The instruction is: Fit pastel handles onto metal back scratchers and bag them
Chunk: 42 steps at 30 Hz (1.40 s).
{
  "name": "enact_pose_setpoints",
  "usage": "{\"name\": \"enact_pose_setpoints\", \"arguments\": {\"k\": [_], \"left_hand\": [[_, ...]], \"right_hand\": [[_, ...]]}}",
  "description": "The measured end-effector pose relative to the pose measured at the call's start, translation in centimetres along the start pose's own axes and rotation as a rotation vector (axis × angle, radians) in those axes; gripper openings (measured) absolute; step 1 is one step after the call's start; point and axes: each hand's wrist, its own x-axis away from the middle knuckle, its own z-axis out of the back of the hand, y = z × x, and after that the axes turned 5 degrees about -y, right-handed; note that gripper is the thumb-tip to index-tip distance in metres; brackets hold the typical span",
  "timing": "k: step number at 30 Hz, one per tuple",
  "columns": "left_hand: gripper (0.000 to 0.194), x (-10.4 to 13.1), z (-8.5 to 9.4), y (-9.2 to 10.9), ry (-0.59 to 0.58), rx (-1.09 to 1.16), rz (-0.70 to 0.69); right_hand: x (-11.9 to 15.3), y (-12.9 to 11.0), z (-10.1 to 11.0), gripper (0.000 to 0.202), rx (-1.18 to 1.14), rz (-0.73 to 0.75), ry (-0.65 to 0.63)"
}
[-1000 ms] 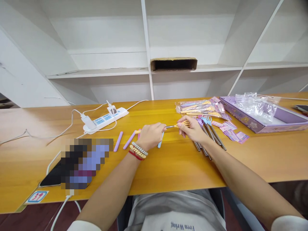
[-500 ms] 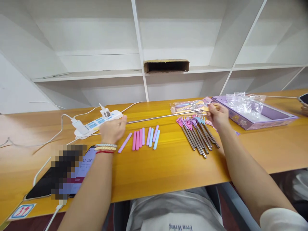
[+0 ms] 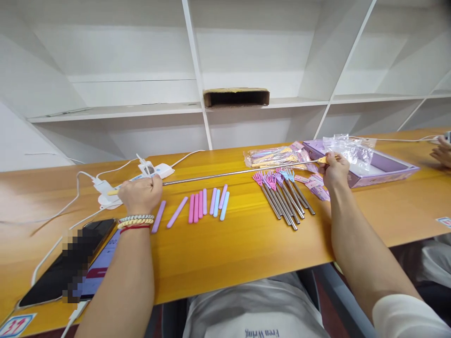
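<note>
A telescopic back scratcher (image 3: pixel 225 174) is stretched out long over the table between my two hands. My left hand (image 3: pixel 141 195) is closed around its handle end, and a yellow tip pokes out on the left. At the other end my right hand (image 3: pixel 335 171) grips the yellow head, mostly hidden by the fingers. Below the rod lie several loose pink, purple and blue handle sleeves (image 3: pixel 196 206). A cluster of metal back scratchers with pink, purple and blue claw heads (image 3: pixel 282 195) rests nearer my right hand.
Behind the rod lies a clear bag of back scratchers (image 3: pixel 271 157). A purple box (image 3: pixel 384 177) holds crumpled plastic. Small purple cards (image 3: pixel 319 188) lie beside the cluster. Left are a power strip (image 3: pixel 164 170) with cables and two phones (image 3: pixel 95 239). Another person's hand (image 3: pixel 440 152) shows far right.
My hands have moved farther apart, left hand leftward and right hand rightward, and the rod between them is longer. The view has shifted slightly to the right.
</note>
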Motion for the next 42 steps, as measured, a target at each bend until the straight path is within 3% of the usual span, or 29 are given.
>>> {"name": "enact_pose_setpoints", "arguments": {"k": [3, 5, 8, 11, 14, 17, 23, 27, 31, 33, 35, 38, 42], "left_hand": [[0.051, 0.9, 0.4, 2.5, -0.077, -0.006, -0.046], [0.057, 2.1, 0.6, 5.3, -0.111, 0.000, -0.155], [0.061, 4.3, 1.0, 9.7, -0.131, 0.018, -0.268], [0.059, 6.5, 1.6, 12.8, -0.156, 0.038, -0.304], [0.059, 8.0, 2.4, 14.0, -0.160, 0.056, -0.346], [0.057, 8.2, 2.9, 13.9, -0.152, 0.138, -0.432], [0.049, 5.1, 2.1, 10.5, -0.110, 0.451, -0.480], [0.050, 3.5, 0.7, 8.0, -0.405, 0.827, -0.436], [0.041, 3.9, 0.6, 7.2, -0.899, 1.043, -0.381], [0.038, 4.4, 1.0, 7.6, -1.032, 1.070, -0.365], [0.035, 4.9, 1.3, 8.3, -1.026, 1.087, -0.354], [0.031, 5.4, 1.7, 9.5, -0.947, 1.183, -0.387], [0.026, 4.9, 2.1, 9.3, -0.892, 1.357, -0.439]], "right_hand": [[1.9, 0.4, -2.5, 0.030, 0.172, -0.070, -0.249], [4.6, 0.8, -5.4, 0.032, 0.304, -0.131, -0.537], [9.8, 1.8, -9.9, 0.033, 0.326, -0.158, -0.903], [14.0, 2.4, -12.7, 0.034, 0.307, -0.178, -1.081], [15.5, 2.1, -13.4, 0.033, 0.275, -0.174, -1.078], [14.7, 1.3, -13.1, 0.033, 0.199, -0.159, -1.049], [11.0, 1.4, -11.4, 0.033, -0.041, -0.235, -0.825], [9.5, 1.5, -9.9, 0.033, -0.045, -0.309, -0.915], [9.0, 0.1, -8.8, 0.031, 0.235, -0.344, -1.154], [9.3, -0.5, -8.8, 0.032, 0.402, -0.346, -1.250], [10.0, -0.8, -9.0, 0.038, 0.511, -0.296, -1.283], [11.2, -0.7, -9.9, 0.029, 0.582, -0.170, -1.286], [11.8, -0.4, -10.4, 0.026, 0.536, -0.117, -1.196]]}}
